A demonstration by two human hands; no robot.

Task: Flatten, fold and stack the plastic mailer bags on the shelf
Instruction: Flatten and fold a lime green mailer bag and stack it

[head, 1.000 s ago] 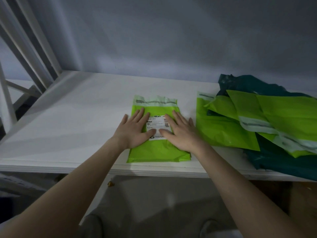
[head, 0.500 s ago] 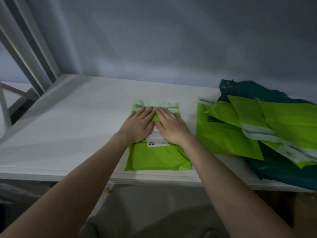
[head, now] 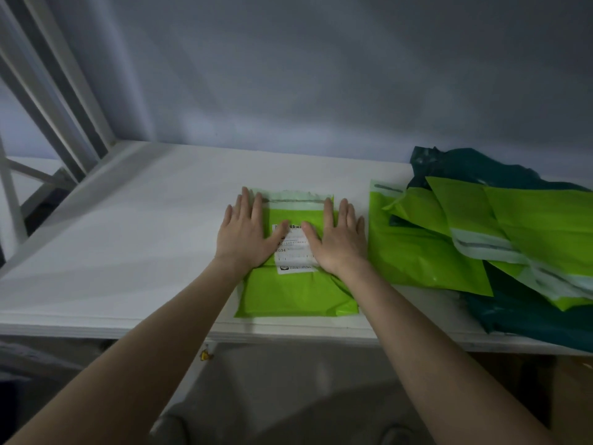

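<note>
Green mailer bag (head: 295,293) under flat hands (head: 292,239)

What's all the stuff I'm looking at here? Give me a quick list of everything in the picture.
Flat mailer bag: one, lime green, near the shelf's front edge, under both hands.
Shipping label: one, white, on the flat mailer bag between the hands.
Bag pile: several, lime green and dark teal, loosely overlapping on the shelf's right side; exact number unclear.
Shelf: one, white, against the wall.
Wall: grey-blue, behind the shelf.
Frame bars: white, slanting at far left.
Left hand: fingers straight, pressing the bag's left side.
Right hand: fingers straight, pressing its right side.
</note>
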